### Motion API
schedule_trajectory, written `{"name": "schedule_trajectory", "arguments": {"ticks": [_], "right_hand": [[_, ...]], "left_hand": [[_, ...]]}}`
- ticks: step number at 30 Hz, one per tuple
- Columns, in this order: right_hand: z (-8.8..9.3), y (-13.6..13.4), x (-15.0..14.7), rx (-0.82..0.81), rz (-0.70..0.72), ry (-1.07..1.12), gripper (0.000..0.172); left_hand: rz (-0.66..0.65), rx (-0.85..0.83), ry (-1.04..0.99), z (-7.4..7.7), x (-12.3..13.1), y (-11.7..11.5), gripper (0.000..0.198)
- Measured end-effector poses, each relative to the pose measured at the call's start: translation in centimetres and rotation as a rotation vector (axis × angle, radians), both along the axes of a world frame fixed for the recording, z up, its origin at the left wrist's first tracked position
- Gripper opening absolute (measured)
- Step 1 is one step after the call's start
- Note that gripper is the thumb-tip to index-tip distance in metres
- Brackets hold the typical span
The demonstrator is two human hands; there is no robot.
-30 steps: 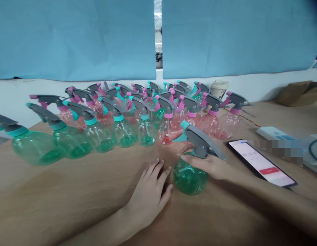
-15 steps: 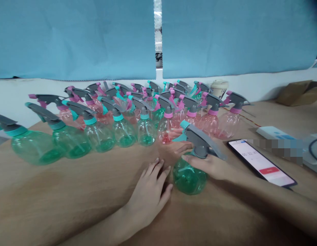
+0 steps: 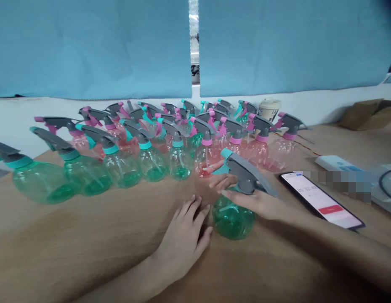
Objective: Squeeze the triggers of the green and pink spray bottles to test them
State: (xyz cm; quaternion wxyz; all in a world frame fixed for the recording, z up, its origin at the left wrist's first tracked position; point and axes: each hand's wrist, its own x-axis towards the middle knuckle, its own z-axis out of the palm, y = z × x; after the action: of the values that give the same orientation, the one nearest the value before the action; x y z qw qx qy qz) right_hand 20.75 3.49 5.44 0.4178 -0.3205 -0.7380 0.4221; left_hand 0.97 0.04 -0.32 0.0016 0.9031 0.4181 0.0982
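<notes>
A green spray bottle (image 3: 233,221) with a grey head and teal nozzle stands upright on the wooden table (image 3: 97,235). My right hand (image 3: 246,200) is wrapped round its neck, thumb on the near side and fingers on the far side, partly hidden by the bottle head. Flat on the wood just left of that bottle lies my left hand (image 3: 185,235), fingers stretched out and holding nothing. Behind both hands is a row of more green spray bottles (image 3: 122,168) and pink spray bottles (image 3: 206,158), each with some liquid in the bottom where it shows.
To the right lies a phone (image 3: 323,202) with a timer on its screen, near a white power strip (image 3: 334,164) with a cable. A paper cup (image 3: 270,109) stands behind the bottles, and a cardboard box (image 3: 368,115) sits at the far right. Blue sheeting (image 3: 94,46) covers the wall.
The fingers of my right hand have shifted slightly on the far side of the bottle's neck. My left hand and the bottles stay where they were.
</notes>
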Motion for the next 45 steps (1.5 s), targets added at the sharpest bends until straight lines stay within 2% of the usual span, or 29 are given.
{"name": "schedule_trajectory", "arguments": {"ticks": [8, 13, 16, 21, 27, 33, 45], "right_hand": [[-0.3, 0.0, 0.1, 0.018, -0.024, -0.017, 0.032], [-0.5, 0.0, 0.2, 0.027, -0.096, -0.122, 0.002], [-0.6, -0.1, 0.3, 0.049, -0.151, -0.161, 0.004], [-0.5, 0.0, 0.2, 0.050, -0.159, -0.155, 0.004], [0.6, -0.4, 0.0, 0.038, -0.216, -0.143, 0.008], [1.7, -0.9, 0.0, 0.085, -0.152, -0.094, 0.023], [2.0, -1.0, 0.1, 0.037, -0.144, -0.044, 0.023]], "left_hand": [[-0.002, 0.004, 0.006, 0.1, 0.0, 0.0, 0.039], [-0.002, 0.011, -0.005, 0.0, 0.0, 0.1, 0.039], [0.000, 0.016, -0.005, -0.1, -0.1, 0.1, 0.038], [-0.009, 0.018, -0.002, -0.2, -0.1, 0.1, 0.039], [-0.007, 0.014, -0.003, -0.5, -0.2, 0.2, 0.039], [-0.011, 0.021, -0.003, -0.3, -0.1, 0.1, 0.037], [-0.013, 0.013, -0.014, -0.2, -0.1, 0.2, 0.035]]}}
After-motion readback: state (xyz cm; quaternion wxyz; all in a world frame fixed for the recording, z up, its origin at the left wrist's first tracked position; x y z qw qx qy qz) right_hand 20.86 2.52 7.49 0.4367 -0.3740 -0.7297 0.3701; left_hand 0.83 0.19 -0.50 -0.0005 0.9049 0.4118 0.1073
